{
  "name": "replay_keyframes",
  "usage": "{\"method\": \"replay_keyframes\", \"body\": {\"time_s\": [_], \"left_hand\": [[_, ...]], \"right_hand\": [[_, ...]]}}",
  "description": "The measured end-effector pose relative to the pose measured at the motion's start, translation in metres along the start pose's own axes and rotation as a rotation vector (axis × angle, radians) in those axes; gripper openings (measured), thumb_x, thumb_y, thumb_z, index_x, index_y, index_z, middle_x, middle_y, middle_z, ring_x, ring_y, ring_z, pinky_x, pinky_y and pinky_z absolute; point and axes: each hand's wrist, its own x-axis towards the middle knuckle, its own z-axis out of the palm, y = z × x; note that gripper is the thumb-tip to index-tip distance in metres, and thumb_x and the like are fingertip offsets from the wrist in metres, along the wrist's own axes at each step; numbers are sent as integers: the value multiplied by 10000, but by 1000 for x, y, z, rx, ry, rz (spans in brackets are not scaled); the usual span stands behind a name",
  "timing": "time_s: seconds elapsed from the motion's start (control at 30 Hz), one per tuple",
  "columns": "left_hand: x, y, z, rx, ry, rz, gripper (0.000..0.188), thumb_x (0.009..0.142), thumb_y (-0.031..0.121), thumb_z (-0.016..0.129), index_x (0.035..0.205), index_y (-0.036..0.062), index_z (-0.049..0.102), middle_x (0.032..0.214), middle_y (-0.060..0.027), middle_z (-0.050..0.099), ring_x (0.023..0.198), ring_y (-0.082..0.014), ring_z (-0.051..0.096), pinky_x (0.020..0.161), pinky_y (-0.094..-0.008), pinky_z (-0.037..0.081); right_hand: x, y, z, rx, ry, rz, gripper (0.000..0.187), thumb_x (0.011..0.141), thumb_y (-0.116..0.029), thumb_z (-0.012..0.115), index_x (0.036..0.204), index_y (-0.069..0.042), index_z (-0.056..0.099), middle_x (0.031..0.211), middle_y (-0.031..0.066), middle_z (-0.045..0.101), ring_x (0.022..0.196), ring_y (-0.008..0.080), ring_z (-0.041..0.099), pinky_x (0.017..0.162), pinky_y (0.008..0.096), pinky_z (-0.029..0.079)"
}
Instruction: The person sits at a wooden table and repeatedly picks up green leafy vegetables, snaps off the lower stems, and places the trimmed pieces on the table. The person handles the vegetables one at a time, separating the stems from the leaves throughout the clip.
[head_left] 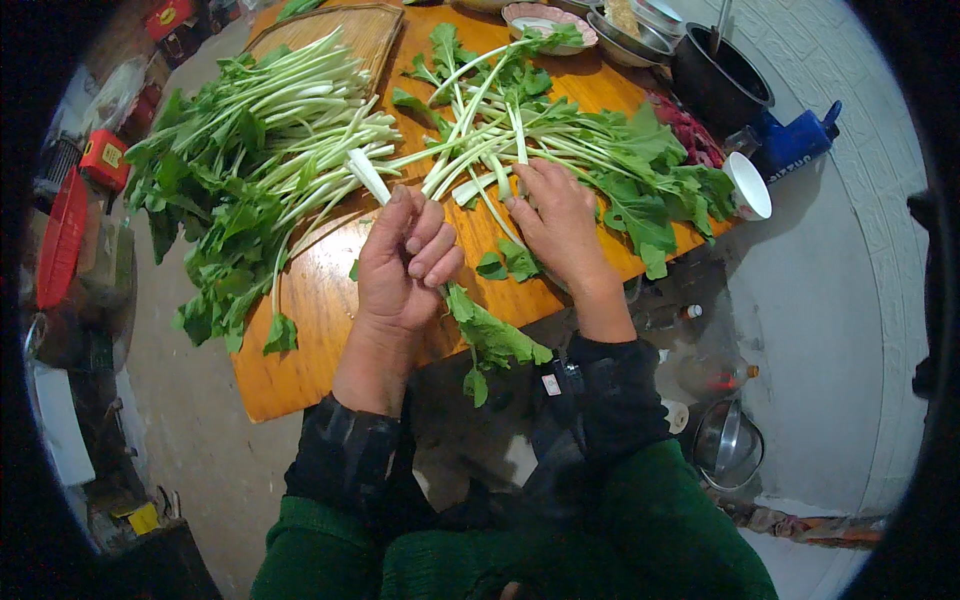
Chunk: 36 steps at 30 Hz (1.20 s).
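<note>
A slender, white-stalked, green-leafed vegetable (370, 178) is resting in the curled left hand (412, 250), over the orange-brown wooden surface (300, 372), its white end pointing away and a green leaf hanging below the fist. It is probably feeling light, the stalk crisp enough to snap, the leaf soft and easily torn, so the stalk seems the better hold. The right hand (550, 208) is lying, fingers bent, over loose white-and-green stalks (640, 160); whether it is gripping any, I cannot tell. A thick, leafy pale-stalked heap (285, 130) is spreading leftward.

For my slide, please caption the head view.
Left hand holds a white-stemmed leafy green; right hand touches pale stalks on an orange wooden table.
</note>
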Motion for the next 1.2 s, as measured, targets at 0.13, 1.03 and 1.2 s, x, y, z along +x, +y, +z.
{"method": "replay_keyframes", "body": {"time_s": [0.13, 1.03, 1.2], "left_hand": [[-1, -4, 0, 58, 24, -11, 176, 924, 221, 442, 884, 59, 500, 555, 43, 298, 395, -45, 263, 350, -188, 237], [-2, -11, 6, 178, 90, -65, 126, 896, 194, 492, 816, 104, 456, 545, 48, 282, 397, -43, 269, 351, -189, 238], [-2, -11, 5, 203, 85, -63, 107, 899, 176, 479, 867, 73, 482, 550, 42, 287, 398, -48, 273, 355, -193, 244]], "right_hand": [[1, 4, -5, 122, -82, 82, 380, 748, -177, 607, 1111, -81, 547, 1149, 104, 512, 1063, 265, 479, 849, 422, 355], [10, 6, -5, 262, 364, 240, 163, 740, -22, 524, 891, -41, 583, 855, 131, 617, 799, 312, 589, 689, 358, 447], [12, 10, -24, 208, 634, 40, 161, 721, 12, 543, 860, -52, 593, 839, 92, 628, 784, 259, 600, 699, 340, 437]]}}
